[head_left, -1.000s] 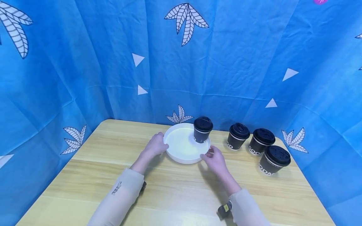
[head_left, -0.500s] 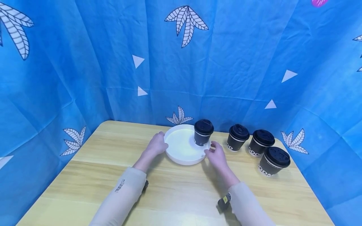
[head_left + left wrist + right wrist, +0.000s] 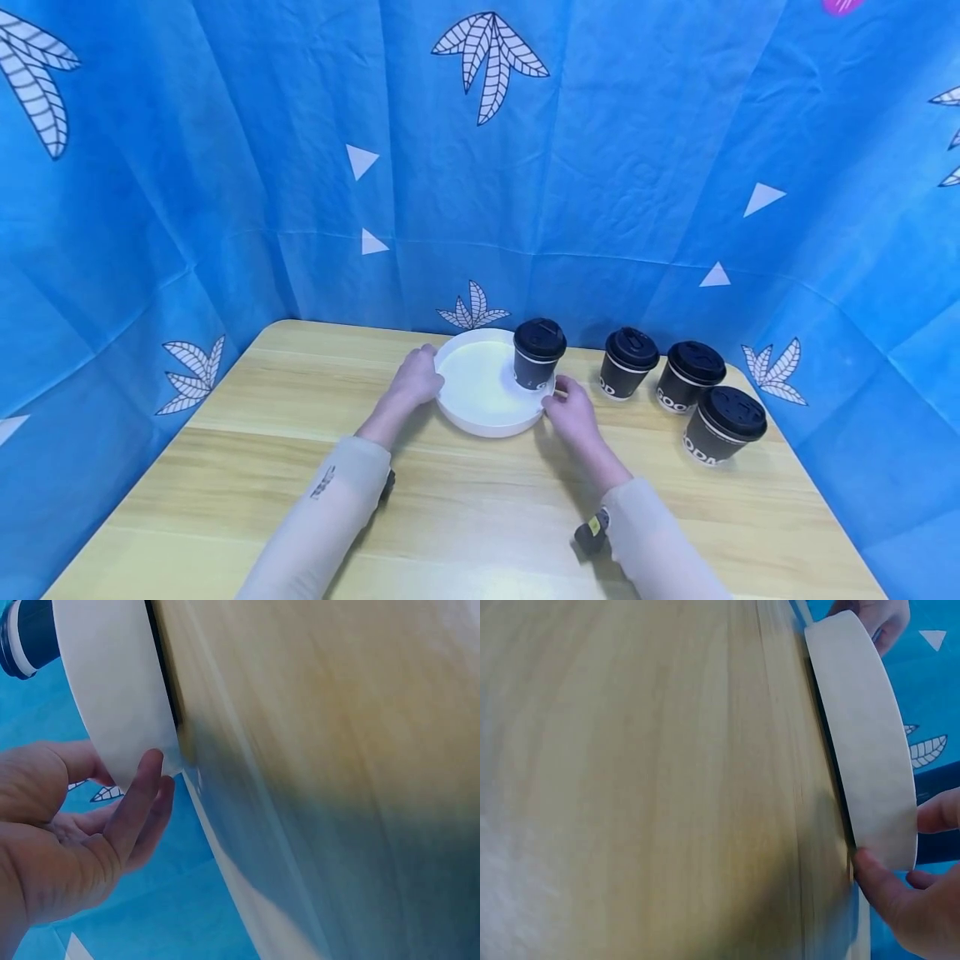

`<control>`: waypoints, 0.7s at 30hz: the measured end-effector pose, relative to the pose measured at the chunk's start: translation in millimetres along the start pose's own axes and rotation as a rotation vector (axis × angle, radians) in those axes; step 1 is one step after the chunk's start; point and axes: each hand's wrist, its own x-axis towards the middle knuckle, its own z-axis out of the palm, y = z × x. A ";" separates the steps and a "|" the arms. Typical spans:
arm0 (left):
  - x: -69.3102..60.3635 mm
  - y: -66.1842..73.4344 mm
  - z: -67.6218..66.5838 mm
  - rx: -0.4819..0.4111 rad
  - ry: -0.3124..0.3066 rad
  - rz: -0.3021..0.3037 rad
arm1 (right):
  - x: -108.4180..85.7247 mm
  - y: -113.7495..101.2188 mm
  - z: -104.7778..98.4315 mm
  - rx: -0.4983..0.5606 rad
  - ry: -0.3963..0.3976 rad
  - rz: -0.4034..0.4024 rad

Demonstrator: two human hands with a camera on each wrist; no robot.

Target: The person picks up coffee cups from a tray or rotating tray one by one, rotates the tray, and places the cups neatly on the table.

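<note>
A round white tray (image 3: 480, 417) lies on the wooden table near its back edge. One black lidded paper cup (image 3: 534, 367) stands upright on the tray's right side. My left hand (image 3: 414, 382) holds the tray's left rim, with the thumb on the rim side and fingers curled at the outer wall. At the right rim, my right hand (image 3: 576, 415) grips the tray between thumb and fingers. The left wrist view shows the left fingertips (image 3: 152, 761) against the wall. In the right wrist view a fingertip (image 3: 864, 859) sits at the tray's lower edge.
To the right of the tray stand three more black lidded cups: one near the back (image 3: 628, 367), one beside it (image 3: 690, 379) and one nearer (image 3: 723, 429). A blue patterned curtain (image 3: 480, 167) surrounds the wooden table (image 3: 465, 517) behind and at both sides.
My right hand has shifted slightly away along the tray's rim. The cup on the tray now appears a little nearer to me. My left hand has stayed on the rim.
</note>
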 end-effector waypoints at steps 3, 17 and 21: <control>1.5 0.7 -0.7 0.001 0.007 0.006 | -2.3 0.0 1.3 -0.012 0.007 -0.005; -10.6 -3.3 -10.4 0.104 -0.023 -0.014 | -15.2 0.3 -0.5 -0.031 -0.006 0.004; -11.7 -6.7 -12.0 0.174 -0.052 0.017 | -19.7 -0.7 -0.6 -0.031 -0.029 0.001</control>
